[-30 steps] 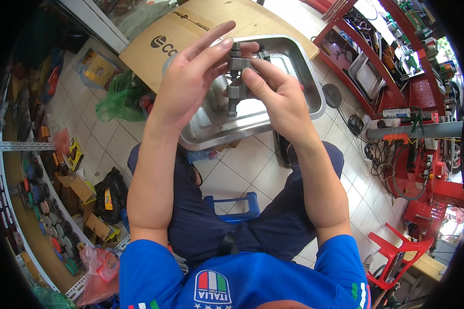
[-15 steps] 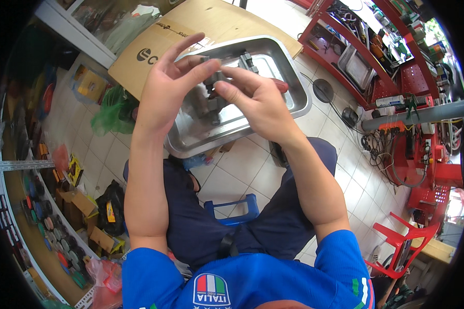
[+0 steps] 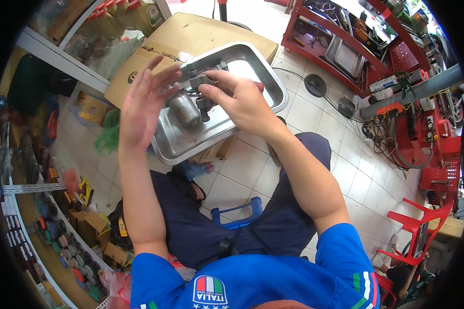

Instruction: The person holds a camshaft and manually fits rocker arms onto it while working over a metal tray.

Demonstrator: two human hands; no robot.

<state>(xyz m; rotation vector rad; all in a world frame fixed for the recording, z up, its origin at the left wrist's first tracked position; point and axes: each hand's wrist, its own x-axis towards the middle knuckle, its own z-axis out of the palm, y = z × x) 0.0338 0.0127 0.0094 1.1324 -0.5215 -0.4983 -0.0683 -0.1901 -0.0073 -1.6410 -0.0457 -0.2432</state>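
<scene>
My right hand (image 3: 245,102) pinches a small dark grey metal part (image 3: 199,82) between thumb and fingers, above a shallow steel tray (image 3: 166,153). My left hand (image 3: 143,105) is apart from that part, raised over the tray's left side, its fingers spread with nothing in them. Between the hands, a silver metal cylinder (image 3: 184,109) lies in the tray. Beside it is a dark bolt-like piece (image 3: 204,110). More dark metal pieces (image 3: 221,66) lie toward the tray's far side. Something red shows just past my right fingers, mostly hidden by them.
The tray rests partly on a cardboard box (image 3: 201,31). A blue plastic stool (image 3: 237,219) stands between my legs. Shelves of goods (image 3: 62,242) line the left. A red tool cart (image 3: 340,46), a pipe (image 3: 412,92) and tangled cables (image 3: 379,147) are at right.
My left hand has let go of the dark metal part and moved left, fingers opening. My right hand keeps the part. The silver cylinder has come into sight, and the view has shifted slightly.
</scene>
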